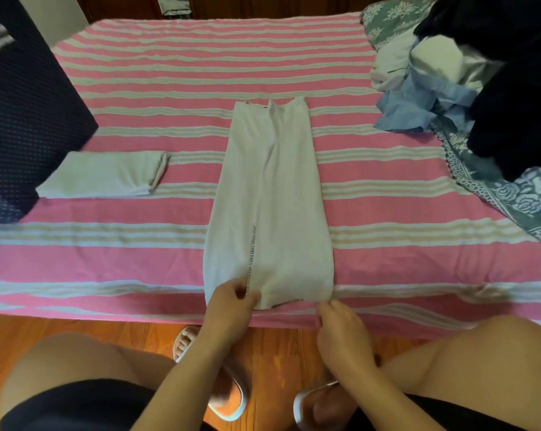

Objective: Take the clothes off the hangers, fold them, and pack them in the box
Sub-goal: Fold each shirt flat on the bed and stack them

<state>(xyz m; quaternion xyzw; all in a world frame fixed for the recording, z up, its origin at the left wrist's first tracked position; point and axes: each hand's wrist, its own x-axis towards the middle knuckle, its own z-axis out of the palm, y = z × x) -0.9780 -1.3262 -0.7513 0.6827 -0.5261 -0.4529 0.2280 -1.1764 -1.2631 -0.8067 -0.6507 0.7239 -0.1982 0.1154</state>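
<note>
One white garment (pixel 267 206), folded into a long strip, lies on the pink striped bed (pixel 169 73). The left hand (pixel 232 301) pinches its near hem; the right hand (pixel 337 325), fingers curled, touches its near corner. One folded white piece (pixel 104 177) lies left, beside one dark box (pixel 23 119).

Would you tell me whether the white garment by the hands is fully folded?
Partly folded: the white garment lies as a long narrow strip, sides turned in.
</note>
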